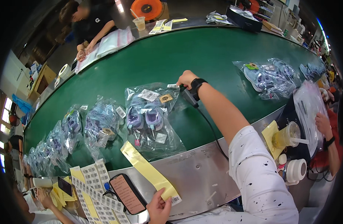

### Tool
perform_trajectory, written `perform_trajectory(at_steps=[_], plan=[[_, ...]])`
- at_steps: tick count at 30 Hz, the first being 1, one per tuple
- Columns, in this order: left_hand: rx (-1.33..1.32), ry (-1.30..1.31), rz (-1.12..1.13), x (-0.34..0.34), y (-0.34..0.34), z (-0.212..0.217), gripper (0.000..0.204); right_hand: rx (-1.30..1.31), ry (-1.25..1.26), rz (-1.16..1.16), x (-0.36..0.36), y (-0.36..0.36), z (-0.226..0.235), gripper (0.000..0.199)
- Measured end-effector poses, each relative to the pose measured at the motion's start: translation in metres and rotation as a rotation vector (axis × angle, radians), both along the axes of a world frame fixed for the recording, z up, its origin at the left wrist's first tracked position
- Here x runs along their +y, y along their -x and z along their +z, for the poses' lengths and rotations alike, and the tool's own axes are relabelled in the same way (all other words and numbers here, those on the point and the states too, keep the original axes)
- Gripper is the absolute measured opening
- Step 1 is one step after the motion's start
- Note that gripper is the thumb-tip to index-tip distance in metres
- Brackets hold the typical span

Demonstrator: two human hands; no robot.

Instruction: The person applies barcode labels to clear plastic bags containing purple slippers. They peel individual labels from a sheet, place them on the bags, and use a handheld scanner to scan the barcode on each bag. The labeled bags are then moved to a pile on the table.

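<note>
Around bagged shoes (151, 115): gripping corded scanner (189, 98) in right fingers (185, 79) by two o'clock edge; pinching yellow strip (146, 166) in left fingers (162, 199) at six; with open green belt (171, 52) toward twelve.

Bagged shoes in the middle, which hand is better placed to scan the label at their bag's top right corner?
Probably the right hand: it holds the corded scanner right beside that barcode label. The left hand is farther off, holding the yellow label strip.

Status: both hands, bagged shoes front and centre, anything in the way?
Left hand holds yellow label strip. Right hand on corded scanner, upper right of bagged shoes. Those lie on green surface. Cable to their right, not across them.
</note>
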State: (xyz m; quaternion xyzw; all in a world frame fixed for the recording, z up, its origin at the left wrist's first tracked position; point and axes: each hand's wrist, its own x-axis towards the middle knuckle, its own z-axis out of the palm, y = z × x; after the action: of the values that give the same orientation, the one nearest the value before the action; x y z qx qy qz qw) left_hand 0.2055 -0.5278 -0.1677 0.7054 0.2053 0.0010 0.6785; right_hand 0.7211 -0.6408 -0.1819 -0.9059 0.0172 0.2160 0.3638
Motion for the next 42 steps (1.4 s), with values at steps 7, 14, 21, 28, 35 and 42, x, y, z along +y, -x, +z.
perform_trajectory(at_steps=[7, 14, 21, 28, 35, 42], plan=[[0.014, -0.013, 0.017, -0.004, 0.0, -0.004, 0.043, -0.344, 0.26, 0.159, 0.017, 0.043, 0.0, 0.031], [-0.027, -0.06, 0.002, -0.014, -0.006, -0.002, 0.042, -0.383, 0.192, 0.184, -0.085, 0.01, 0.005, 0.032], [-0.006, -0.044, -0.036, -0.015, -0.006, -0.004, 0.043, 0.081, -0.377, 0.004, -0.107, 0.037, 0.017, 0.035], [-0.162, 0.073, -0.347, -0.019, -0.012, 0.005, 0.063, 0.387, -0.781, -0.137, 0.005, 0.056, -0.011, 0.036], [0.255, -0.412, -0.86, 0.004, -0.044, 0.087, 0.074, -0.017, -0.824, -0.155, 0.007, 0.05, -0.031, 0.008], [0.099, -0.569, -0.741, 0.056, -0.172, 0.194, 0.028, -0.197, -1.01, -0.05, 0.002, 0.069, -0.015, 0.011]])
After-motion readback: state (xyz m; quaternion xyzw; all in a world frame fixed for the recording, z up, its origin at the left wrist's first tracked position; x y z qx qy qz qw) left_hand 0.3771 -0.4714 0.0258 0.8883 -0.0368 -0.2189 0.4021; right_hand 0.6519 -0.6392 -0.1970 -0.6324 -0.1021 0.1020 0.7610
